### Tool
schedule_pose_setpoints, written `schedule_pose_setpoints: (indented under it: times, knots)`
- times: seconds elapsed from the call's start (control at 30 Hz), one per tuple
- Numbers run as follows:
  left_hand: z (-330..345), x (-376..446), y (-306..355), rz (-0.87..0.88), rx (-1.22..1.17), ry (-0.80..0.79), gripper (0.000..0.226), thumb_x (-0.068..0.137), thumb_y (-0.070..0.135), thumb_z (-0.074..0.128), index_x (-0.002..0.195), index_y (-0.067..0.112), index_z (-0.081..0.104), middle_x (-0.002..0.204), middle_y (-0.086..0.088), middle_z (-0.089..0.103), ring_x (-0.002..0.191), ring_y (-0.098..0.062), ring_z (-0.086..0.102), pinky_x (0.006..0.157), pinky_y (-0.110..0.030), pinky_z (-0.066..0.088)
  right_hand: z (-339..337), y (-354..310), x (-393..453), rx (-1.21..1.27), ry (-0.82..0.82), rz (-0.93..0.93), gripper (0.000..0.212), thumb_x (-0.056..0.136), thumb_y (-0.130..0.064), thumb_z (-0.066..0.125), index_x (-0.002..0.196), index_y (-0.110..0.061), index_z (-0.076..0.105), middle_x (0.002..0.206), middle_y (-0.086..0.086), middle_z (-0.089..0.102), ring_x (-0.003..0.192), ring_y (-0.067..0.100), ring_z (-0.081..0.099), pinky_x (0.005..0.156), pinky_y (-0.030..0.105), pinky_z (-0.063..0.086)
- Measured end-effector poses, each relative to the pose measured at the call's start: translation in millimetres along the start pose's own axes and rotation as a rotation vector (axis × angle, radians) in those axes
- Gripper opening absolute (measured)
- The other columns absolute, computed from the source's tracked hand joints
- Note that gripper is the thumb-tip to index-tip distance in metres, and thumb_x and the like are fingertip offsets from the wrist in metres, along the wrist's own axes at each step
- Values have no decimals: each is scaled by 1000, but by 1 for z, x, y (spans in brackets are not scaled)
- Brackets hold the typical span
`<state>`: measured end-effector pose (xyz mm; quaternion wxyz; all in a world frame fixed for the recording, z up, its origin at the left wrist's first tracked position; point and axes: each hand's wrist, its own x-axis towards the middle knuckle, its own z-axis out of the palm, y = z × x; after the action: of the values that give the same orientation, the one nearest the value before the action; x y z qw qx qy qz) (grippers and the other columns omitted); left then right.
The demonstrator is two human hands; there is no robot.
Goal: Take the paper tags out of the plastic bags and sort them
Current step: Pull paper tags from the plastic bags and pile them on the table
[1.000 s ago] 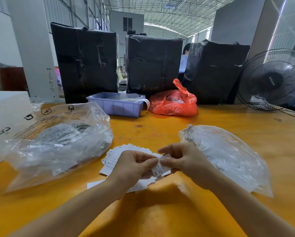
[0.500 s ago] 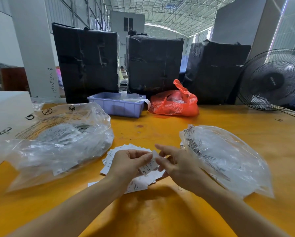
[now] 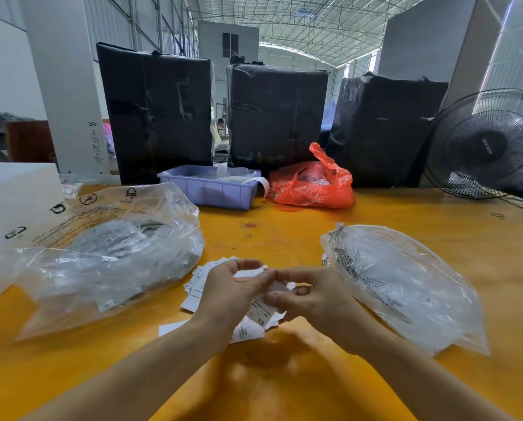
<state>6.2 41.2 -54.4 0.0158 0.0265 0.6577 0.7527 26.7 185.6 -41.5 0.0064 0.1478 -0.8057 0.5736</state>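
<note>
Left hand [image 3: 227, 294]: fingers curled, pinching a paper tag [image 3: 261, 309]
Right hand [image 3: 312, 296]: fingers pinching the same tag
Below: tag pile [image 3: 198, 284] on worktop [image 3: 284, 232]

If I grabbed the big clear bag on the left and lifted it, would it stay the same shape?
Probably not. The clear bag is thin, crinkled plastic that slumps on the table, so it would likely sag and fold. The paper tags inside lie loose, so they would probably slide to the bottom. It looks light, and maybe slippery.
</note>
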Motion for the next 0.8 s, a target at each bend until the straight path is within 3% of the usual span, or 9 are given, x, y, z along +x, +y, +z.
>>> schedule_pose_setpoints:
  times: [0.23,0.37,0.47,0.67,0.73,0.8]
  knots:
    - [-2,1,11,-76,-60,-94,49,70,33,68,108,4,57,90,-21,71,73,-24,69,57,-26,55,-11,6,7,228,181,99,35,77,3,71,110,-7,65,83,4,66,61,10,62,56,20,48]
    - [-7,2,11,-121,115,-209,34,76,29,69,98,3,67,83,-9,74,67,-18,70,59,-22,56,-21,5,8,242,293,60,19,78,-1,71,94,-11,71,74,1,73,64,12,67,53,16,49]
    - [-10,3,9,-108,177,-237,18,79,16,71,93,5,69,82,-11,75,68,-19,72,60,-22,55,-24,4,8,246,300,29,13,80,-4,70,90,-12,71,77,5,74,68,15,70,55,17,51]
    - [-15,6,19,-13,278,-185,3,80,11,71,80,8,70,73,-6,74,54,-12,67,49,-15,48,-27,0,9,251,339,-56,16,78,3,70,87,-11,70,74,5,74,62,15,70,54,19,53]
    - [-24,11,30,67,330,-107,3,82,8,69,82,6,68,69,-4,73,52,-9,65,48,-14,48,-41,0,11,142,462,-123,14,80,2,69,89,-9,70,71,6,73,60,15,69,57,21,56]
    - [-42,20,46,197,393,61,2,84,7,67,82,6,67,70,-5,71,49,-6,63,48,-14,47,-67,5,13,-155,644,-189,13,83,1,66,92,-7,71,73,5,72,59,15,68,60,22,57]
